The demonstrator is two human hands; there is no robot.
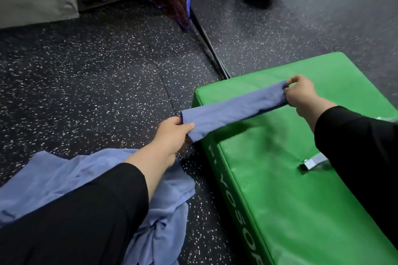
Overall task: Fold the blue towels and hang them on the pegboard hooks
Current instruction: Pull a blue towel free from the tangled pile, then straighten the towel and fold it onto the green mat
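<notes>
Both hands, left hand (172, 130); right hand (301, 94); pinch folded towel (232, 109) ends.

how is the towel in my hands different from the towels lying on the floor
The held towel is folded into a narrow strip; the floor towels lie crumpled. The held towel is stretched between the left hand and right hand, over the green pad; the floor towels are partly under the left arm. Both are blue.

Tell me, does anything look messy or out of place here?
Yes. A heap of blue towels lies crumpled on the speckled floor under the left arm, unfolded. The left hand and right hand hold one folded towel taut over the green pad.
</notes>
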